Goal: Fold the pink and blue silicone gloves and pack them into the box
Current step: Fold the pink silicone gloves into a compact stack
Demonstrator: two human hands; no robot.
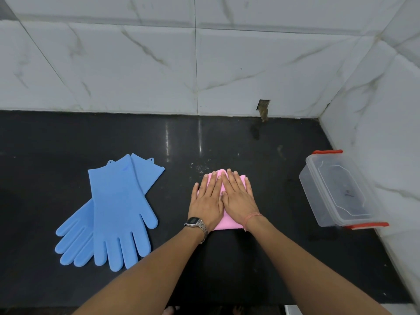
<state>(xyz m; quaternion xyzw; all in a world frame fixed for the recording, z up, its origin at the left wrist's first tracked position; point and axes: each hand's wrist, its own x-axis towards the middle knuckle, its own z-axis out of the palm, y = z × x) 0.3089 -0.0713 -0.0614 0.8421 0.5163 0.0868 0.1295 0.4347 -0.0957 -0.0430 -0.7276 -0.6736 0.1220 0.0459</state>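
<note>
At the left of the frame, your two light blue silicone gloves [118, 212] lie flat and unfolded on the glossy black stone counter [45, 142], one partly over the other, fingers pointing toward the lower edge. In the centre, your left hand [208, 198], with a metal wristwatch [196, 223] on its wrist, and your right hand [238, 196], with a thin orange thread band [251, 218], press side by side on the folded pink silicone gloves [226, 220]; the fingers are straight, close together and flat on the pink, index fingers touching. At the right edge, the clear plastic box with red clips [336, 189] sits open against the white marble-tiled wall [204, 64], well apart from the pink gloves
</note>
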